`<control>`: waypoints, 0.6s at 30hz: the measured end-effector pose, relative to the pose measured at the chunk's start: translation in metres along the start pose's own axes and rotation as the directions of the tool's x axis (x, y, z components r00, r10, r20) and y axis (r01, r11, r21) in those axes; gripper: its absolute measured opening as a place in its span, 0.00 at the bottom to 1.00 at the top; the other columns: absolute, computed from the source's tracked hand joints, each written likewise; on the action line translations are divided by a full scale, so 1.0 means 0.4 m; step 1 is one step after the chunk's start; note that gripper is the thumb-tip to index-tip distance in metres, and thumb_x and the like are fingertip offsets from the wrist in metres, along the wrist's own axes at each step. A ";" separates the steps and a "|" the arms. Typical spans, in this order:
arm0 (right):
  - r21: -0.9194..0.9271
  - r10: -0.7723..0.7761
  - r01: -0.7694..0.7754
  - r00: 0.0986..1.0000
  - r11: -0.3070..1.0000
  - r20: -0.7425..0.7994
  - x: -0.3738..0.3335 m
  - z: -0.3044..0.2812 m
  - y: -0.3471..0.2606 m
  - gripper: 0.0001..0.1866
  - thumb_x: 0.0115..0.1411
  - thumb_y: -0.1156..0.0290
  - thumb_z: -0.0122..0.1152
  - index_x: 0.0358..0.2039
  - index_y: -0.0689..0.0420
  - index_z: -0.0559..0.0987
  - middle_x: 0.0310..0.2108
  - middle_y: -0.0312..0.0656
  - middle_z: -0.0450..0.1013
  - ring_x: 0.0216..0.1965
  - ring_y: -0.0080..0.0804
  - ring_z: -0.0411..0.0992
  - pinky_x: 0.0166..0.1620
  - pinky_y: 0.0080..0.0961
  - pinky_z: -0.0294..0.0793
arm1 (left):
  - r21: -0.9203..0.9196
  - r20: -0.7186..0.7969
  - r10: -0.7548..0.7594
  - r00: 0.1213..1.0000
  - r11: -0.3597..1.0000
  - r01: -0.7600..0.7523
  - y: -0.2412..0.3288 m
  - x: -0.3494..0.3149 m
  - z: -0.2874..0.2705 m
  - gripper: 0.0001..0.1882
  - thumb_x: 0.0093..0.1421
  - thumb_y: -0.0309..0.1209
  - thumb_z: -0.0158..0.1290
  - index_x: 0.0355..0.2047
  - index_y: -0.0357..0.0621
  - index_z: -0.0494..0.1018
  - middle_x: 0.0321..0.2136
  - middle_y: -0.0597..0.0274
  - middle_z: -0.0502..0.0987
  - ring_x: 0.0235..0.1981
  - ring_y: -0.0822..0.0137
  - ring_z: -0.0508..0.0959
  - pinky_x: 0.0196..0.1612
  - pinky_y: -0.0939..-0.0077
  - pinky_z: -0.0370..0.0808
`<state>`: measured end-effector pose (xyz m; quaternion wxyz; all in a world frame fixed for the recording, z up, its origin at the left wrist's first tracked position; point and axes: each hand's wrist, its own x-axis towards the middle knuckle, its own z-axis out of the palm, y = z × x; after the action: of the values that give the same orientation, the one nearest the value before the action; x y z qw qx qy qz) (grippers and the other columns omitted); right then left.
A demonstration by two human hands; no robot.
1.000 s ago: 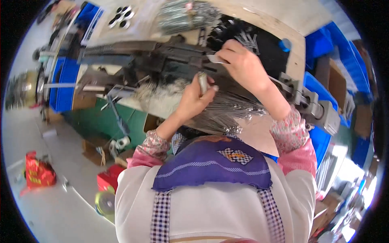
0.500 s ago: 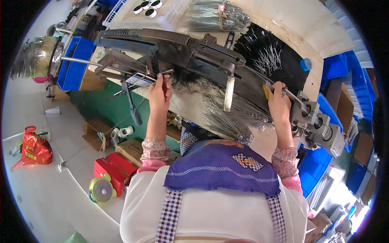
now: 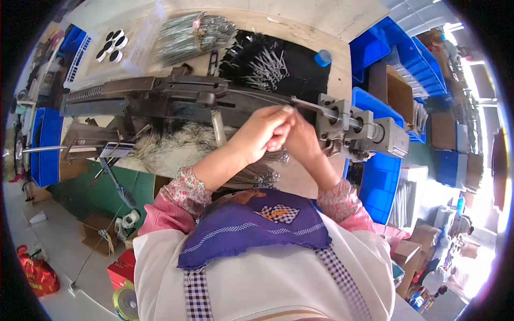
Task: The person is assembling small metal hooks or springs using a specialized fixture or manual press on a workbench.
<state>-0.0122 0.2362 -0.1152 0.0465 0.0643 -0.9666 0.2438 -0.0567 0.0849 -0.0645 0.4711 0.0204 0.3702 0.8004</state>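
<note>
My left hand (image 3: 266, 132) reaches right, just in front of the metal machine's spindle. Its fingers are curled and its thumb and forefinger pinch something too small to make out. My right hand (image 3: 302, 140) meets it fingertip to fingertip; its own fingers are mostly hidden behind the left. Just beyond both hands, thin metal wire (image 3: 257, 95) runs from the long dark machine bed (image 3: 144, 104) toward the spindle chuck (image 3: 329, 112). A lever with a pale handle (image 3: 218, 128) hangs by my left wrist. Bent wires (image 3: 251, 175) lie under my forearms.
Looped wire pieces (image 3: 267, 69) lie on a black mat, with a blue round cap (image 3: 323, 58) beside it. Behind the machine are a wire bundle (image 3: 195, 35) and black-and-white round pieces (image 3: 115, 55). Dark bristles (image 3: 171, 136) litter the table. Blue bins (image 3: 379, 187) stand right.
My left hand has left the small rack at the machine's left end and come across to my right hand near the spindle. The whole view has swung toward the right.
</note>
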 end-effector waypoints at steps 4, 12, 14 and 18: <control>-0.159 -0.200 0.201 0.980 0.967 0.023 -0.097 -0.096 -0.074 0.07 0.54 0.72 0.55 0.32 0.59 0.69 0.30 0.45 0.68 0.33 0.42 0.73 0.31 0.36 0.77 | -0.019 -0.224 0.171 0.960 0.984 -0.180 -0.003 0.001 -0.025 0.13 0.68 0.39 0.45 0.31 0.44 0.68 0.15 0.77 0.59 0.10 0.81 0.57 0.14 0.83 0.52; -0.048 -0.285 0.283 0.914 0.958 -0.288 0.084 -0.302 -0.088 0.06 0.53 0.76 0.54 0.33 0.58 0.71 0.26 0.50 0.73 0.31 0.47 0.75 0.31 0.38 0.75 | 0.245 -0.406 0.479 0.778 0.877 -0.413 -0.026 -0.023 -0.027 0.15 0.69 0.38 0.43 0.30 0.40 0.68 0.15 0.73 0.59 0.13 0.80 0.57 0.15 0.84 0.54; -0.114 -0.354 0.335 0.878 0.935 -0.322 0.183 -0.250 -0.079 0.09 0.52 0.77 0.54 0.35 0.58 0.73 0.27 0.50 0.73 0.33 0.49 0.75 0.34 0.40 0.75 | 0.234 -0.387 0.464 0.797 0.885 -0.402 -0.020 -0.016 -0.033 0.14 0.69 0.38 0.44 0.32 0.41 0.70 0.15 0.74 0.58 0.14 0.80 0.56 0.18 0.83 0.54; 0.269 -0.300 0.238 0.928 0.933 0.221 0.256 -0.141 -0.063 0.08 0.53 0.73 0.55 0.31 0.64 0.78 0.33 0.49 0.77 0.38 0.52 0.74 0.40 0.41 0.74 | 0.192 -0.384 0.417 0.824 0.909 -0.370 -0.018 -0.006 -0.032 0.14 0.69 0.38 0.45 0.33 0.41 0.72 0.14 0.73 0.59 0.14 0.79 0.55 0.18 0.83 0.54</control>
<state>-0.1065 0.2306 -0.0417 -0.0546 0.2335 -0.9099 0.3385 -0.0549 0.0777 -0.0772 0.2039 -0.0491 0.4928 0.8445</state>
